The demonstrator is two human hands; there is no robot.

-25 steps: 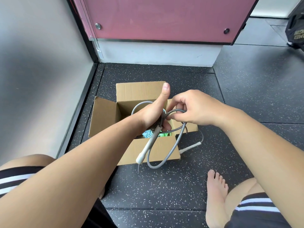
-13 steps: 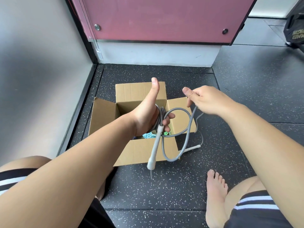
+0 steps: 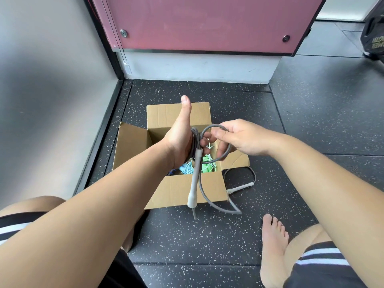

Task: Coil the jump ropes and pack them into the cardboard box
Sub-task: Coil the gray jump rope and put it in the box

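Note:
My left hand (image 3: 180,135) is raised over the open cardboard box (image 3: 176,189), thumb up, and grips a grey jump rope (image 3: 202,185) wound in loops round it. One pale grey handle (image 3: 194,179) hangs down from that hand in front of the box. My right hand (image 3: 239,136) pinches a loop of the same rope just right of the left hand. The rope's other handle (image 3: 241,188) lies on the floor to the right of the box. Green and light blue ropes (image 3: 199,166) lie inside the box.
The box stands on a black speckled floor (image 3: 207,242) near a grey wall on the left and a maroon panel (image 3: 207,21) behind. My bare right foot (image 3: 273,246) rests right of the box. A black weight plate (image 3: 374,32) sits at the far right.
My right hand swung out to the right with the rope, then came back toward the left hand, laying another loop. The hanging handle has dropped lower, and the floor slack has shortened.

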